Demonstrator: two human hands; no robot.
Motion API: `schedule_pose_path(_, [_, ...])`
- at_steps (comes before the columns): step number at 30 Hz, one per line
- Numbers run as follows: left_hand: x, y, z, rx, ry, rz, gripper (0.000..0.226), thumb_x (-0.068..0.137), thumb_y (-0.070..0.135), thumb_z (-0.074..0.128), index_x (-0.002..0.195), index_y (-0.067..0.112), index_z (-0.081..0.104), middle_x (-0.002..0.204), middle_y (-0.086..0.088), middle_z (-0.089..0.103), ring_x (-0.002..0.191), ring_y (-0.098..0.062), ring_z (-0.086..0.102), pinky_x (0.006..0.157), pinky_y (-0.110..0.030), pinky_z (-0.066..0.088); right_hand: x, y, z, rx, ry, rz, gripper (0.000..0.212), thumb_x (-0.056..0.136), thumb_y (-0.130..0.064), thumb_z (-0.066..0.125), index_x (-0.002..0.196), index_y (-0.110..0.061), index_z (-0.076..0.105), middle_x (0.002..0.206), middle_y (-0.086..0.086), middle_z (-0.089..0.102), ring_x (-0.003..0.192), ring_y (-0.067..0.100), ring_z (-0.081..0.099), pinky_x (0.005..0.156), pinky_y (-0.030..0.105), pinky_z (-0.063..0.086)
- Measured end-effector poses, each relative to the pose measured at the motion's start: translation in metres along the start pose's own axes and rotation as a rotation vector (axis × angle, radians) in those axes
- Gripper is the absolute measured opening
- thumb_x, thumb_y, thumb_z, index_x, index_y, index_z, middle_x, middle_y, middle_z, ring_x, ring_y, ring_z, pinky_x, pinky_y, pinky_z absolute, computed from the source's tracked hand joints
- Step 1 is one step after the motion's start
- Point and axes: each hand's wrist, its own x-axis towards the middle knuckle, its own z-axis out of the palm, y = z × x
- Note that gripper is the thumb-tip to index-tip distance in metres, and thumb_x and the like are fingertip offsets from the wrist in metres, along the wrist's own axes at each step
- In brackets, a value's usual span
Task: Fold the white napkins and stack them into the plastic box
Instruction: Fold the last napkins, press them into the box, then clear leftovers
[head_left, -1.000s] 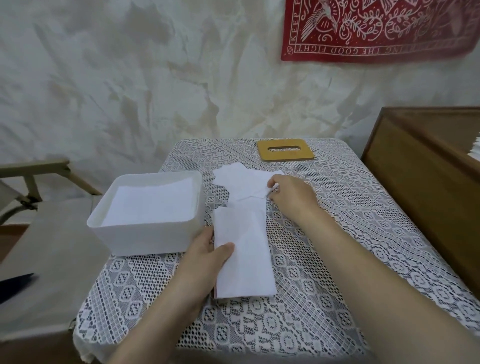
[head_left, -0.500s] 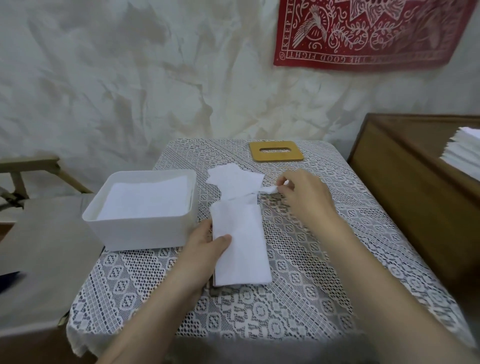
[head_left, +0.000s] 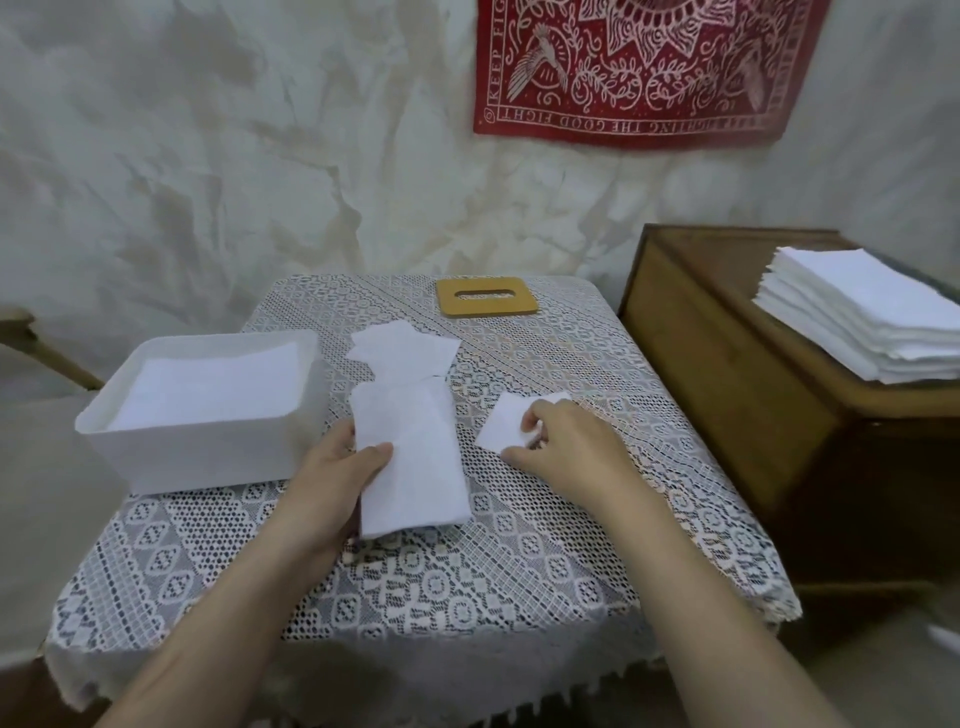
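On the counter (head_left: 467, 597), a napkin (head_left: 415, 467) was gripped by the left hand (head_left: 340, 480) and a smaller piece (head_left: 501, 431) pinched by the right hand (head_left: 569, 454).

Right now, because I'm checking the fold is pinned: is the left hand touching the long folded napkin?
Touching. The head view shows the left hand with its thumb lying on top of the long folded napkin at its left edge.

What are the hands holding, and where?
Left hand grips the long folded napkin by its left edge, thumb on top. Right hand pinches a small white napkin piece at its right side.
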Motion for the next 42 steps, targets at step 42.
schedule_pose_path(42, [0.007,-0.001,0.000,0.002,-0.012,0.030,0.032,0.105,0.011,0.054,0.132,0.027,0.059,0.110,0.000,0.079,0.090,-0.022,0.076,0.061,-0.034,0.059,0.008,0.017,-0.006,0.663,0.131,-0.017,0.014,0.104,-0.027,0.056,0.098,-0.028,0.069,0.089,-0.008,0.068,0.077,0.013,0.063,0.067,0.033,0.053])
